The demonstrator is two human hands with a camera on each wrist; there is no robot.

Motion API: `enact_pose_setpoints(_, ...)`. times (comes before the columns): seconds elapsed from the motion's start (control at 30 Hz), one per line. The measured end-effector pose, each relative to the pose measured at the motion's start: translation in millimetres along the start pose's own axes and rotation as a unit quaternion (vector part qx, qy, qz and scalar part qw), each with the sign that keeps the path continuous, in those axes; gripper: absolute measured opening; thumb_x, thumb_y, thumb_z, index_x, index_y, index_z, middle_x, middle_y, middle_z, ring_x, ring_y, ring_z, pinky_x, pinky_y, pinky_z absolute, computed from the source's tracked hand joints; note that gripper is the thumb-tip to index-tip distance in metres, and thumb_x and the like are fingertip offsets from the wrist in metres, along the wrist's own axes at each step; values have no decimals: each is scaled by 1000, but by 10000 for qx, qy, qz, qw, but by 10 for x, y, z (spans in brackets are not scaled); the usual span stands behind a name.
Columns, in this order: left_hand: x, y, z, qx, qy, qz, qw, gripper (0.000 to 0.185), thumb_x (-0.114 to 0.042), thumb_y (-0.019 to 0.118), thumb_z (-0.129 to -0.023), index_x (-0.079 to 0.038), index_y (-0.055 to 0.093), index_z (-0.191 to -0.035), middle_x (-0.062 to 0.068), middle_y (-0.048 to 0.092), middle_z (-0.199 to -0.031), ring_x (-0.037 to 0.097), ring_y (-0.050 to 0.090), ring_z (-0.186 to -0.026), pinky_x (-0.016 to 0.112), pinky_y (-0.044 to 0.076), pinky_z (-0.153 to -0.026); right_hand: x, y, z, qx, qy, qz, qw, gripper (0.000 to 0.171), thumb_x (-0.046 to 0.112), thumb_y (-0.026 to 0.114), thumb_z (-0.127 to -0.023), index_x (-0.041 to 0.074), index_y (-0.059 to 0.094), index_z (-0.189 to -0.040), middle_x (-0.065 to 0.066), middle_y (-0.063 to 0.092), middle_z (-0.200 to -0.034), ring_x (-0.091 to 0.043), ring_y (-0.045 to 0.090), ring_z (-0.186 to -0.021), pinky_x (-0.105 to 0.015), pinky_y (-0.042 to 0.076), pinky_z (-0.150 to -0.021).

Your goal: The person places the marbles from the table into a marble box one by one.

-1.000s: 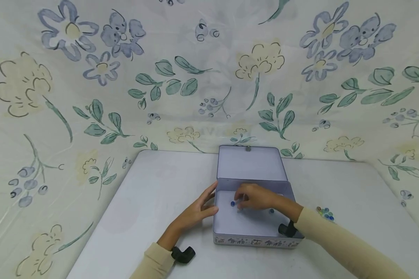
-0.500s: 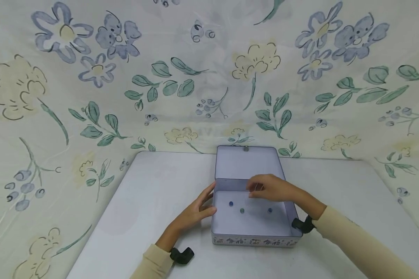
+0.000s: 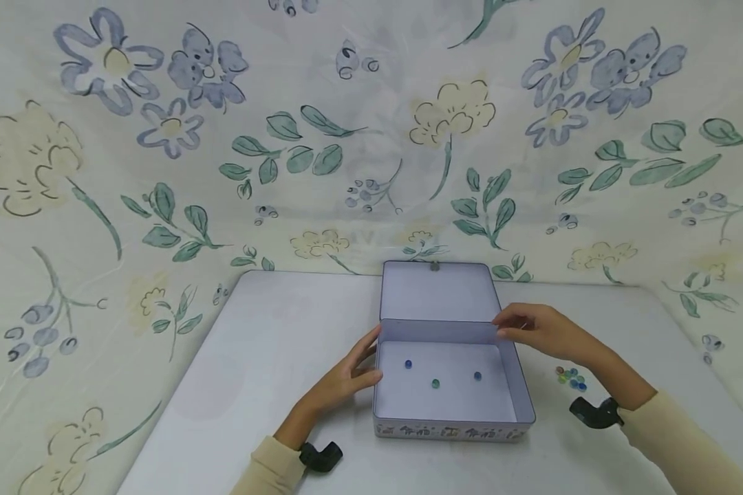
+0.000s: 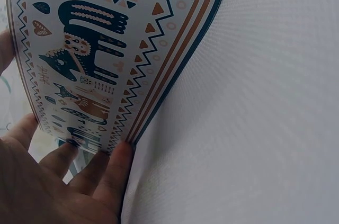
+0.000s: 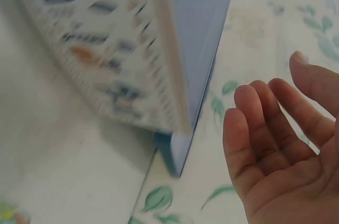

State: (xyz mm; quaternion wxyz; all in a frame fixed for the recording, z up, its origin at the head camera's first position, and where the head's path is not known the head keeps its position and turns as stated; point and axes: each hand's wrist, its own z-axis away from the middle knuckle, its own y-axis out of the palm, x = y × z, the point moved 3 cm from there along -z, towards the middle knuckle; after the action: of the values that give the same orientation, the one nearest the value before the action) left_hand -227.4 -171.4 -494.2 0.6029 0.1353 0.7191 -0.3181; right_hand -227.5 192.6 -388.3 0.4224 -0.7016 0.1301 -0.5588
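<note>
Left hand (image 3: 347, 377): fingers flat against the tin's (image 3: 452, 421) left wall — likely steadying it.
Right hand (image 3: 541, 331): relaxed, grasping nothing, beside the tin's far right corner.
Tin: lid up, mid-table.
Marbles: three (image 3: 436, 383) inside; a pile (image 3: 572, 377) near the table's right edge.

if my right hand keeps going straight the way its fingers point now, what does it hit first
Probably the tin box: the right hand points leftward at its back right corner, where the open lid hinges. The head view leaves unclear whether it already touches.
</note>
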Motion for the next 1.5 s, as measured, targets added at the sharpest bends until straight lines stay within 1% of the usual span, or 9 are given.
enact_pose_setpoints(0.1,-1,-10,0,-32,13,29,10000,81,-22,60,-100,-29,9,-162,4,4,-170,45,18,-152,65,32,-115,-79,-88,73,-83,164,-70,9998,27,25,66,-97,6,69,-117,-1,71,-104,-5,65,-93,-21,57,-80)
enact_pose_setpoints(0.3,-9,-38,-11,-50,21,-22,10000,80,-23,59,-100,-33,9,-161,4,4,-170,46,17,-152,67,31,-115,-184,-203,156,-230,482,-117,9985,25,25,64,-98,9,68,-118,-7,71,-111,-9,66,-95,-20,57,-80)
enact_pose_setpoints(0.47,-13,-42,-32,-48,75,33,10000,80,-28,60,-100,-32,9,-162,4,4,-170,45,17,-152,66,32,-115,-257,-241,244,-256,690,-258,9970,29,26,63,-99,6,66,-120,-11,71,-113,-12,66,-93,-28,59,-81)
enact_pose_setpoints(0.57,-9,-32,-39,-7,114,79,9999,80,-29,60,-100,-30,9,-162,4,3,-170,45,18,-152,64,33,-116,-322,-236,323,-217,807,-418,9956,30,25,62,-100,5,66,-121,-14,71,-113,-12,67,-93,-30,60,-81)
enact_pose_setpoints(0.77,-14,-31,-34,3,91,98,9999,80,-27,60,-100,-31,10,-162,4,5,-170,45,19,-152,63,33,-116,-464,-219,475,-283,1000,-589,9928,33,26,60,-101,1,65,-121,-16,70,-114,-16,69,-95,-24,59,-80)
enact_pose_setpoints(0.93,-7,-40,-37,-37,62,65,10000,80,-23,59,-100,-29,10,-162,5,5,-170,46,19,-151,64,33,-115,-553,-240,553,-514,1159,-530,9905,37,30,61,-101,-1,64,-122,-19,70,-116,-17,69,-95,-23,59,-79)
enact_pose_setpoints(1.13,4,-35,-32,-15,44,60,10000,80,-27,60,-100,-27,10,-162,5,4,-170,45,19,-152,64,33,-115,-634,-199,669,-587,1349,-558,9875,37,30,61,-100,0,65,-121,-19,70,-115,-17,69,-94,-22,58,-78)
enact_pose_setpoints(1.33,12,-28,21,-13,-36,47,10000,80,-30,60,-100,-27,10,-162,5,4,-170,46,19,-151,64,32,-116,-749,-79,827,-628,1548,-412,9851,35,30,62,-100,1,66,-119,-15,71,-113,-13,68,-92,-23,58,-75)
enact_pose_setpoints(1.5,-6,-9,37,18,-8,43,10000,80,-24,58,-100,-28,9,-162,6,3,-170,47,18,-151,62,34,-115,-848,-53,932,-690,1699,-304,9826,34,29,62,-100,1,67,-118,-14,72,-111,-8,67,-88,-24,57,-73)
